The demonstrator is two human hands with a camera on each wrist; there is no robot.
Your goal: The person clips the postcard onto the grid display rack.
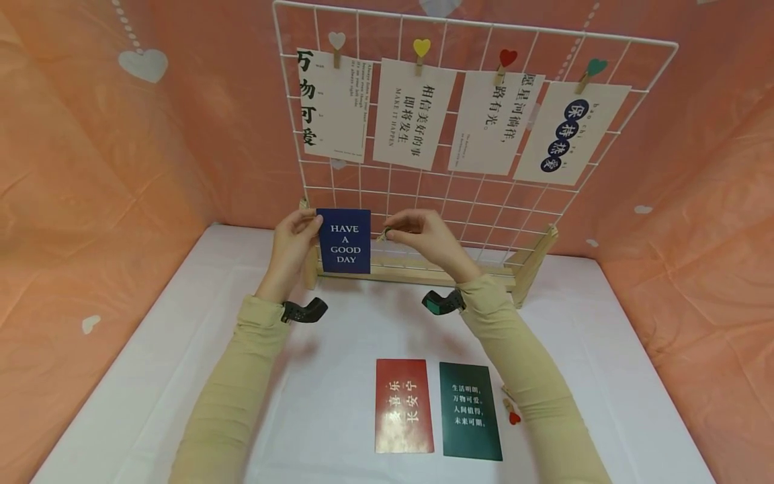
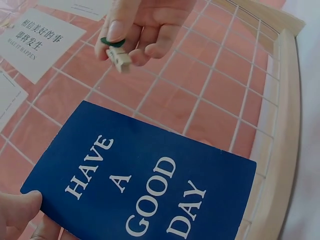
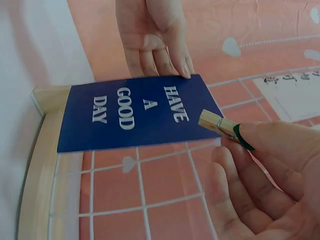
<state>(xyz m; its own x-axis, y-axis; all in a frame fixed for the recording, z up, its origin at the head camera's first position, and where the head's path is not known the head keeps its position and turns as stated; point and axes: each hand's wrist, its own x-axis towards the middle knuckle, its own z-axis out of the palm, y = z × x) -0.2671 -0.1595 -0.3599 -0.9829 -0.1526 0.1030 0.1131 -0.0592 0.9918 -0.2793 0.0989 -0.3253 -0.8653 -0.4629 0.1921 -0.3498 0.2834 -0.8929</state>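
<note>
A blue card (image 1: 345,259) lettered "HAVE A GOOD DAY" is upright in front of the lower left of a white wire grid (image 1: 423,191). My left hand (image 1: 294,245) pinches its upper left edge between thumb and fingers. Just right of the card, my right hand (image 1: 426,235) pinches a small wooden clothespin (image 3: 218,123) with a dark green top. In the right wrist view the clothespin's tip points toward the card; whether they touch I cannot tell. Several white cards, such as one printed card (image 1: 414,114), hang from the grid's upper part by heart-topped clothespins.
The grid stands in a wooden base (image 1: 417,272) at the back of the white table (image 1: 326,390). Nearer me lie a red card (image 1: 404,433) and a green card (image 1: 470,444). A clothespin with a red heart (image 1: 514,417) lies beside my right sleeve. Orange cloth (image 1: 109,202) surrounds the table.
</note>
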